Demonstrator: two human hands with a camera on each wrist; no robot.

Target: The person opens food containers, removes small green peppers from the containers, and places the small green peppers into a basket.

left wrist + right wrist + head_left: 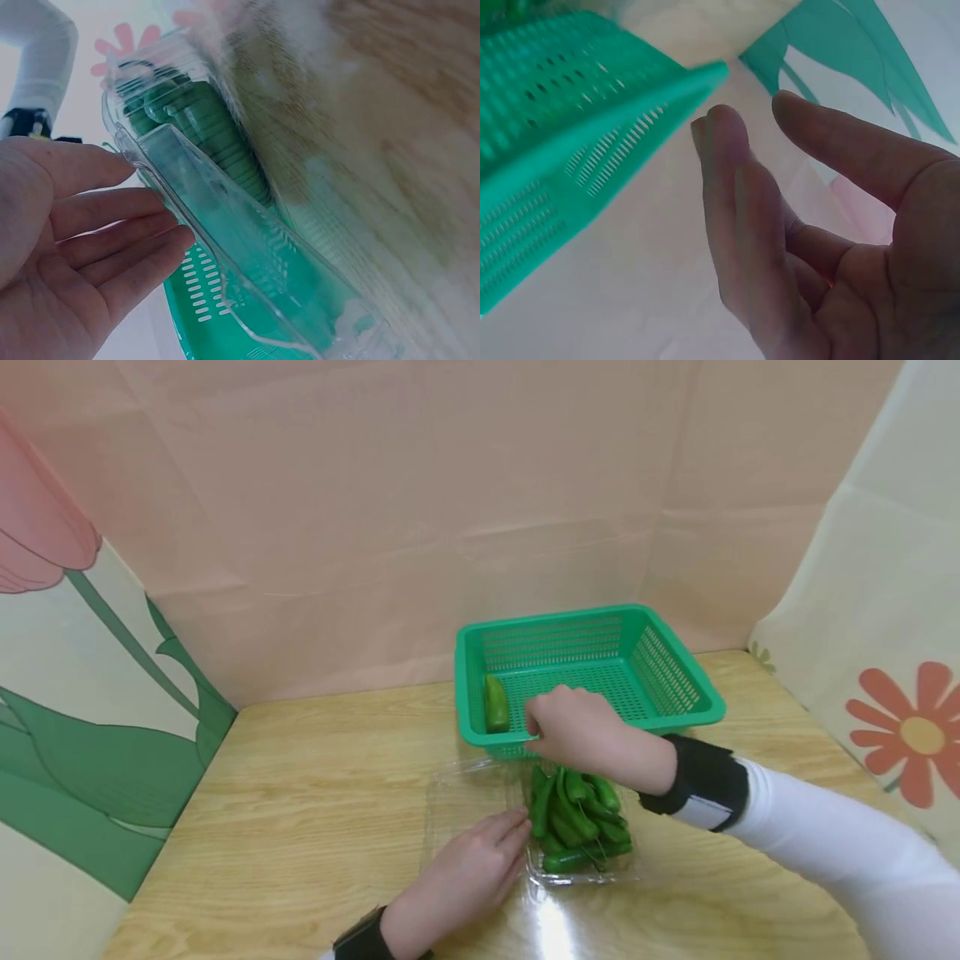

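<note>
A clear plastic clamshell box (471, 802) lies unfolded on the table, one half full of green chili peppers (573, 831). My left hand (476, 864) rests at its hinge side; in the left wrist view, nearly straight fingertips (176, 234) touch the plastic edge. Behind the box stands a green slotted basket (555, 620) with a single green pepper (496, 706) at its left end. Over the basket's front rim hangs my right hand (573, 731), just beyond the peppers. The right wrist view shows its fingers (757, 225) loosely bent, thumb apart, nothing between them.
Wooden table (322, 793) extends on both sides of the box. A plain pinkish cloth backdrop (375, 527) rises directly behind the basket. Flower-printed cloth (915, 568) hangs at the right, and another printed panel (112, 760) borders the left side.
</note>
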